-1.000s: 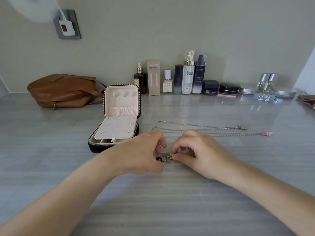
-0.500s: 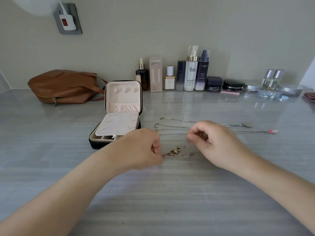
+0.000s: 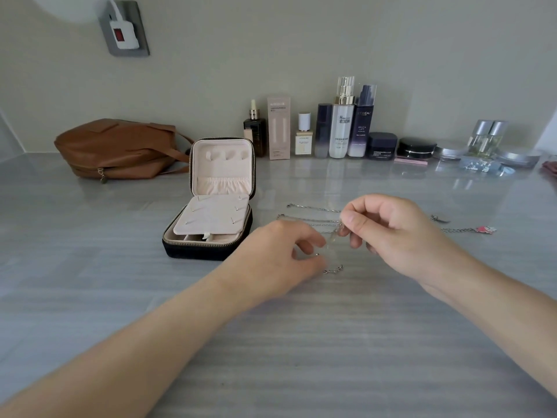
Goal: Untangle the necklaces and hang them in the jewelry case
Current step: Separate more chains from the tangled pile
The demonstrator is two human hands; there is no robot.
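**Both hands work a thin chain near the open jewelry case**

The right hand [image 3: 404, 236] is raised a little over the table [image 3: 301, 357], its thumb and fingers [image 3: 351, 217] pinched on the top of a thin chain [image 3: 334, 270]. The left hand [image 3: 277, 257] sits lower and to the left, its fingers curled in with the thumb on the chain's lower part. The stretch between the two hands is blurred, and a short tail of links lies on the table just right of the left thumb.

Just beyond the hands, two more necklaces [image 3: 313, 209] lie stretched out left to right, apart from each other. The nearer one ends in a red pendant [image 3: 486, 229] at far right.

The jewelry case [image 3: 208, 251] stands open left of the hands, lid upright, with a pale insert resting over its base. A brown bag [image 3: 120, 149] lies at far left, and cosmetic bottles [image 3: 342, 128] line the far wall.
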